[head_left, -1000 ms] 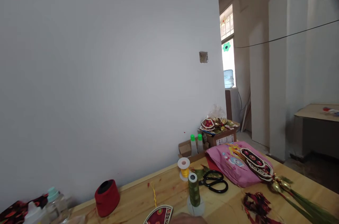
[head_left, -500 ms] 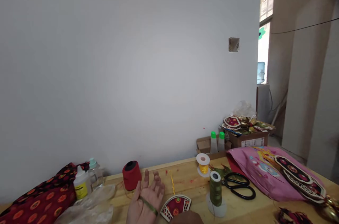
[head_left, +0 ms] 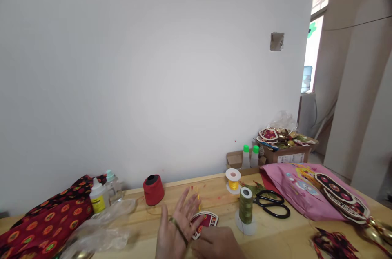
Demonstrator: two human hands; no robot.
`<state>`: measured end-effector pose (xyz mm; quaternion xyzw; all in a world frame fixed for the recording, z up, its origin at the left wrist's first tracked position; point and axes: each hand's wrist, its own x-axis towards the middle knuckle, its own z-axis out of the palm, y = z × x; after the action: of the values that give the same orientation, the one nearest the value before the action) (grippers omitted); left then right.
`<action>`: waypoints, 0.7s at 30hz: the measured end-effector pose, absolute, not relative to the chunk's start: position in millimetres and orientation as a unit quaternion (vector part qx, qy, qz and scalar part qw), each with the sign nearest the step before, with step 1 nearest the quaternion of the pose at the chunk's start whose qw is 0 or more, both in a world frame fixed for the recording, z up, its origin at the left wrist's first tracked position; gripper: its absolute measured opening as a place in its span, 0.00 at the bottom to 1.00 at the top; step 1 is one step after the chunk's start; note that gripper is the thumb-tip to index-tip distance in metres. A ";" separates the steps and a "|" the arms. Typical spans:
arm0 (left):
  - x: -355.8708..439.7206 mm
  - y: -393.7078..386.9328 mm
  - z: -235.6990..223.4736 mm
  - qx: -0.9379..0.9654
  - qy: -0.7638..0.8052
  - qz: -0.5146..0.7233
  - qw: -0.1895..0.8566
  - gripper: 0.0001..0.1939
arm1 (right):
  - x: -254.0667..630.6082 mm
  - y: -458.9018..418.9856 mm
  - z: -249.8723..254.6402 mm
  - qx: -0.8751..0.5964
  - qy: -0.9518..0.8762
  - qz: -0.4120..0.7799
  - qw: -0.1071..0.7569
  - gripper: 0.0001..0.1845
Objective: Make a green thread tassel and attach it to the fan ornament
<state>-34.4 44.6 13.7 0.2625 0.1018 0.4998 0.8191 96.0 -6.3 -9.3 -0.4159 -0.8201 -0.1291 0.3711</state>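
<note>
My left hand (head_left: pixel 175 228) is raised over the wooden table (head_left: pixel 275 238), palm up and fingers spread, with a thin green strand lying across the palm. My right hand (head_left: pixel 218 243) sits low at the frame's bottom edge, its fingers curled toward the left palm; I cannot make out what they pinch. A red fan-shaped ornament (head_left: pixel 209 220) lies between and just behind the two hands. A green thread spool (head_left: pixel 245 206) stands upright to the right of them.
A red spool (head_left: pixel 153 189), a yellow spool (head_left: pixel 233 178) and black scissors (head_left: pixel 275 204) lie further back. A pink bag (head_left: pixel 301 193) is at the right. Glue bottles (head_left: pixel 98 198), a clear plastic bag (head_left: pixel 102 226) and red patterned cloth (head_left: pixel 43 222) are on the left. Behind stands a cardboard box (head_left: pixel 286 153).
The view has swung left and down. My left hand came into view palm up and now reaches further forward over the fan-shaped ornament; my right hand has moved up beside it.
</note>
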 end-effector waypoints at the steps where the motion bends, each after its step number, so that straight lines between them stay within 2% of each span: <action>1: -29.8 42.3 11.6 0.273 0.117 0.485 0.823 0.34 | 97.7 -7.0 -5.2 -0.418 -0.812 -0.133 0.386 0.17; 6: -17.7 36.4 6.0 0.258 0.098 0.454 0.847 0.33 | 104.9 -9.4 8.1 -0.402 -0.796 -0.150 0.428 0.16; 9: -22.6 39.2 8.6 0.227 0.048 0.498 0.835 0.32 | 106.2 -9.6 9.2 -0.375 -0.805 -0.169 0.428 0.19; 15: -39.4 43.4 17.8 0.206 0.038 0.590 0.779 0.35 | 102.9 -12.3 8.7 -0.330 -0.839 -0.146 0.407 0.26; 21: -42.7 46.8 17.5 0.224 0.005 0.563 0.795 0.33 | 99.4 -12.7 10.3 -0.366 -0.797 -0.168 0.450 0.20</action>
<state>-42.7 46.8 17.5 0.2238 0.0053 0.5633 0.7953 99.4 -12.7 10.3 -0.3659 -0.7969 -0.1680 0.4504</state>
